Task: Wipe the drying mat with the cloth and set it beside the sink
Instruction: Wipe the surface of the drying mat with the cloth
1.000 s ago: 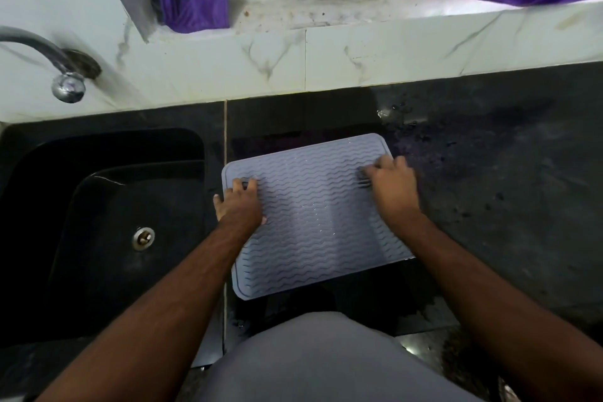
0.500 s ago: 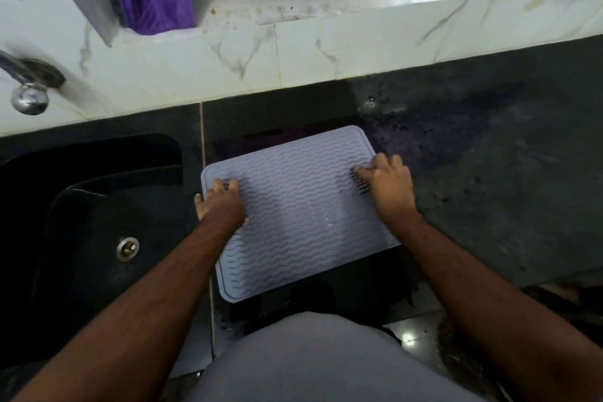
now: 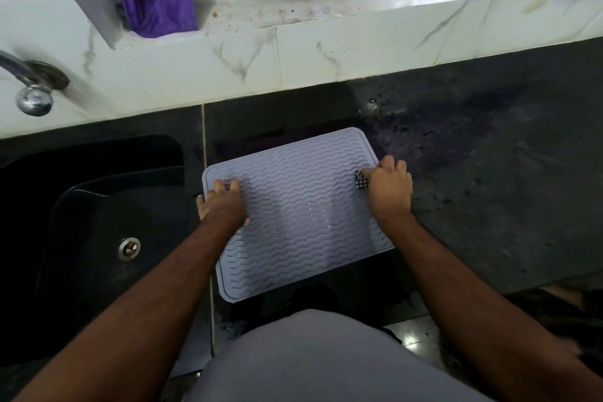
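On a black stone counter (image 3: pixel 489 192) just right of a dark sink (image 3: pixel 107 206), a pale grey mat (image 3: pixel 303 215) with wavy ridges lies flat, turned slightly off square, its near edge reaching toward the counter's front. The mat's left edge sits close to the sink's rim, past a thin seam in the stone.

The left hand (image 3: pixel 223 206) rests on the mat's left side, palm down, its fingers (image 3: pixel 233 185) fairly straight and spread over the ridges, gripping nothing; the outer fingers hang over the mat's left edge. The right hand (image 3: pixel 388 189) is at the mat's right edge, fingers curled around a small black-and-white checked cloth (image 3: pixel 361 180), which pokes out on the thumb side and touches the ridged surface. Most of the cloth is hidden inside the fist.

Both bare forearms reach in from the bottom of the view, either side of a grey-clad body. A chrome tap (image 3: pixel 32 98) juts from the white marble-look tiles (image 3: pixel 228 68) above the sink, and a metal drain (image 3: pixel 129 248) shows in the basin. Along the top, purple fabric (image 3: pixel 156 6) drapes over a stained white ledge. Dark spots and a few droplets mark the counter beyond the mat's far right corner.
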`<state>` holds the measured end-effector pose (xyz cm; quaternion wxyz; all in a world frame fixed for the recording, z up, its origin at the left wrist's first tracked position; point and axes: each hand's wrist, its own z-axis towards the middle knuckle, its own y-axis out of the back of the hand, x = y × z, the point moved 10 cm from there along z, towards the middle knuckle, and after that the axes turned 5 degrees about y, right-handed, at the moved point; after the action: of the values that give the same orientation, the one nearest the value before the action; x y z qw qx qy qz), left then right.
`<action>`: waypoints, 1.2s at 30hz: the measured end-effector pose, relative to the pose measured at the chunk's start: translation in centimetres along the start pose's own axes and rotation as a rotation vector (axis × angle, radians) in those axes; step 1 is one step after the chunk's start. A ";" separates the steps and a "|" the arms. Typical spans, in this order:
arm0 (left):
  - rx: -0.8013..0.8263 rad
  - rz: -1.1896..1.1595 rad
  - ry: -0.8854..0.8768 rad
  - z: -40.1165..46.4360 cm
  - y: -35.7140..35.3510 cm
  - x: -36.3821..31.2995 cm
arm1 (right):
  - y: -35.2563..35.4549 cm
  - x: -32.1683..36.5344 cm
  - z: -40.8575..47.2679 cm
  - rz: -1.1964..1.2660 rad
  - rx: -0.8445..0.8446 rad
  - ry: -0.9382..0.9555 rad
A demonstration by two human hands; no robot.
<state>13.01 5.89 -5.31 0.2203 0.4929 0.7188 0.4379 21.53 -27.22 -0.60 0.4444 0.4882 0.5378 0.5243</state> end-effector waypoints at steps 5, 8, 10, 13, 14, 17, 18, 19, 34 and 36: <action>-0.044 -0.057 -0.032 0.0 -0.4 0.6 | -2.0 4.7 -2.0 0.176 0.046 0.270; -0.078 -0.117 -0.080 -0.3 -0.8 1.0 | -1.8 4.4 -1.1 0.232 0.055 0.182; -0.127 -0.151 -0.117 -0.6 -0.7 1.4 | -1.7 6.8 -1.2 0.213 0.074 0.279; -0.250 -0.181 -0.143 -1.8 -0.1 2.1 | -2.4 9.5 -1.6 0.260 0.128 0.370; -0.287 -0.206 -0.155 -2.3 0.1 2.3 | -2.7 9.9 -1.6 0.266 0.139 0.361; -0.285 -0.298 -0.230 -3.4 0.1 2.5 | -2.6 11.6 -1.9 0.285 0.153 0.403; -0.270 -0.335 -0.229 -3.6 -0.2 2.9 | -2.5 12.4 -1.9 0.294 0.151 0.429; -0.258 -0.373 -0.220 -3.7 -0.6 3.4 | -2.4 12.9 -1.9 0.296 0.150 0.434; -0.013 -0.755 -0.321 -3.0 -3.7 6.9 | -2.0 24.3 -5.8 0.383 0.221 0.697; -0.009 -0.860 -0.332 -3.1 -4.0 7.8 | -2.0 25.6 -6.5 0.435 0.234 0.743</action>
<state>5.34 11.10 -6.21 0.4962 0.2126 0.8111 0.2250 11.69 -2.61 -1.37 0.0422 0.4156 0.6013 0.6811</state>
